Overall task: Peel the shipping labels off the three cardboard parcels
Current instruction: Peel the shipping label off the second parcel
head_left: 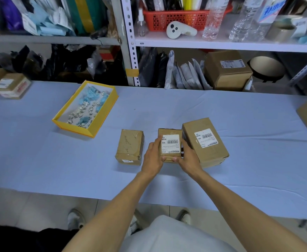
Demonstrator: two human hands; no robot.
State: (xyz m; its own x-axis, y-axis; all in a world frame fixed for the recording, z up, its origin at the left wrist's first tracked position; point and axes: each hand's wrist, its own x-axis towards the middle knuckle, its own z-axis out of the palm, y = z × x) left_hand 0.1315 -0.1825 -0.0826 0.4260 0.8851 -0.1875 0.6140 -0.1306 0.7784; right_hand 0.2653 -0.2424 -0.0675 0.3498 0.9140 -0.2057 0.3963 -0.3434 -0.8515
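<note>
Three parcels sit on the worktop (pixel 221 113). We take the mid parcel (pixel 169 131) as our mark: the big parcel (pixel 210 153) stands just right of it, still labelled; the bare parcel (pixel 130 145) stands just left, its top scuffed and torn. Our left hand (pixel 153 157) and right hand (pixel 189 158) each have a closed grip on the mid parcel's sides, thumbs at its near edge. Its label (pixel 170 144) lies flat on top. We should pin with one hand, lift a corner with a nail, then pull low and slow so it comes whole.
</note>
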